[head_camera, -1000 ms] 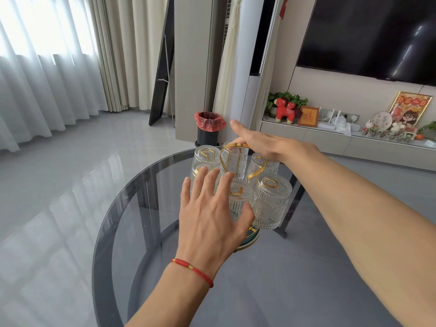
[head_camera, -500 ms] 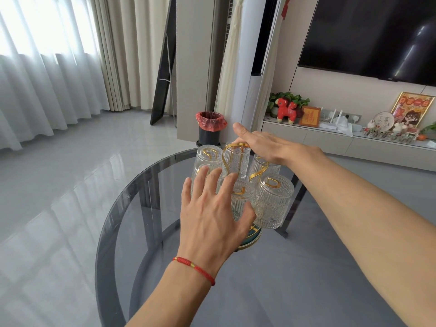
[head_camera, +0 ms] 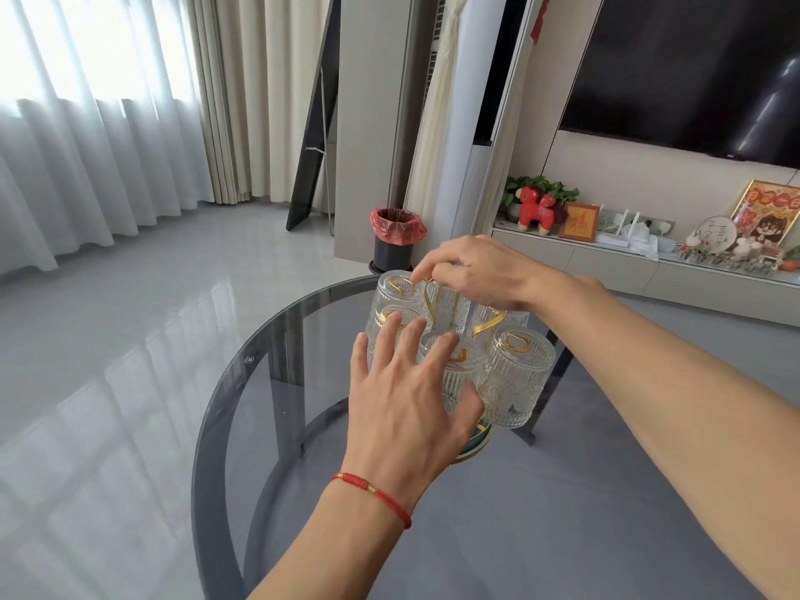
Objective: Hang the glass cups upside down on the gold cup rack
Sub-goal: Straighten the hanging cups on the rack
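The gold cup rack (head_camera: 490,324) stands on a round dark glass table (head_camera: 259,383), its green round base (head_camera: 476,443) showing under my palm. Several ribbed glass cups hang upside down on it; the nearest right cup (head_camera: 517,378) and the far left cup (head_camera: 394,292) are plain to see. My left hand (head_camera: 402,404), with a red bracelet on its wrist, lies spread over the near cups, fingertips touching their bottoms and thumb against one cup's side. My right hand (head_camera: 480,270) is curled over the top, fingers pinched on the rack's gold loop handle.
A black bin with a red liner (head_camera: 396,236) stands on the floor behind the table. A low cabinet (head_camera: 606,262) with ornaments runs along the right wall under a dark TV. Curtains hang at the left. The table's curved edge lies left of the rack.
My right hand's fingers, stretched flat over the rack before, have curled down and closed on the gold handle. My left hand stays spread on the near cups.
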Demonstrator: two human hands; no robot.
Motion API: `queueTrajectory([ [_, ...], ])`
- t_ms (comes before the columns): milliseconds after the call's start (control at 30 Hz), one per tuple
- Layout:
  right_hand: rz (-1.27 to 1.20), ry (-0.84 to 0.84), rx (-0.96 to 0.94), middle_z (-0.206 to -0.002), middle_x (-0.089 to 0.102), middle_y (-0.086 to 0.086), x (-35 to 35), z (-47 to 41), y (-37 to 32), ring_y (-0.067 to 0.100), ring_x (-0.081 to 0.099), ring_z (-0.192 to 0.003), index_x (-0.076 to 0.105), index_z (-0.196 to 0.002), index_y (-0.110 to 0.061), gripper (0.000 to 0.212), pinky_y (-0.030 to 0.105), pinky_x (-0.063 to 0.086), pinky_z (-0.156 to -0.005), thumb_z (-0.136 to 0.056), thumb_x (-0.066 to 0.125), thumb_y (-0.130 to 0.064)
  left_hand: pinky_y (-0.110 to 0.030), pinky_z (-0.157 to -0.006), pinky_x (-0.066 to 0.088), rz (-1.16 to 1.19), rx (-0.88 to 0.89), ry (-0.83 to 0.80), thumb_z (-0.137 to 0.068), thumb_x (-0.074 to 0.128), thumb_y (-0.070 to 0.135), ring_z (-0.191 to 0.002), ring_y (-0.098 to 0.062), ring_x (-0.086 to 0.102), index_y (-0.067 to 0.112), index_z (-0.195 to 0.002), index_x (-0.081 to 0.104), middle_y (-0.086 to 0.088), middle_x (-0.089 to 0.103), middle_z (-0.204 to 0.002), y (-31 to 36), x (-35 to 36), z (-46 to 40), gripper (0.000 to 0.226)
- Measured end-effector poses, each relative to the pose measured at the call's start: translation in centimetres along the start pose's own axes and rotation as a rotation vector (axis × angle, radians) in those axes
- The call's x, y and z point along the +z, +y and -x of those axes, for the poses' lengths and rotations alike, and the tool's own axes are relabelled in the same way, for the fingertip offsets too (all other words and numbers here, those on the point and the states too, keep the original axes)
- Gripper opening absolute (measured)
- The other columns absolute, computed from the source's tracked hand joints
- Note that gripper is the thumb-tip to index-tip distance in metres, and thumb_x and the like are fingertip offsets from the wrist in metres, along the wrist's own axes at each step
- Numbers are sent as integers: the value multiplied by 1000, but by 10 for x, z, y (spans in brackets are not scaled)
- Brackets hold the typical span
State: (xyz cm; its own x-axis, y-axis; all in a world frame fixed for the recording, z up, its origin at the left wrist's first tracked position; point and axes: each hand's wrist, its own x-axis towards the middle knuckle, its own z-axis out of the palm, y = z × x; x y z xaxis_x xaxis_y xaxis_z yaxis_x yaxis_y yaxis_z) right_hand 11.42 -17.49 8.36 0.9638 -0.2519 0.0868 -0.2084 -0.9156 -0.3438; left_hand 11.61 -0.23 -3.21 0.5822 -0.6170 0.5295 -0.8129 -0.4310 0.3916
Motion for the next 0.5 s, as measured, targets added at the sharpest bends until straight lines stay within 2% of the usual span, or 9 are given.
queueTrajectory([
  [200,154,-215,11,-151,57,3,2,-11,-14,19,50,-137,72,-131,-30,54,47,33,-117,-108,24,-38,-62,-117,36,12,5,11,-84,54,51,-146,-34,44,30,-127,67,-6,63,-142,-1,2,1,50],
  [333,120,-211,51,-152,56,3,3,-11,-14,17,51,-133,72,-129,-35,67,50,32,-117,-95,17,-52,-62,-117,36,19,3,13,-84,53,51,-147,-34,43,30,-126,67,-6,62,-142,0,2,1,49],
  [500,179,-250,59,-158,51,2,1,-14,-15,21,46,-142,70,-132,-39,74,53,30,-119,-86,16,-63,-62,-118,35,14,-1,3,-84,53,51,-149,-34,40,29,-128,66,-7,61,-144,0,2,1,51],
])
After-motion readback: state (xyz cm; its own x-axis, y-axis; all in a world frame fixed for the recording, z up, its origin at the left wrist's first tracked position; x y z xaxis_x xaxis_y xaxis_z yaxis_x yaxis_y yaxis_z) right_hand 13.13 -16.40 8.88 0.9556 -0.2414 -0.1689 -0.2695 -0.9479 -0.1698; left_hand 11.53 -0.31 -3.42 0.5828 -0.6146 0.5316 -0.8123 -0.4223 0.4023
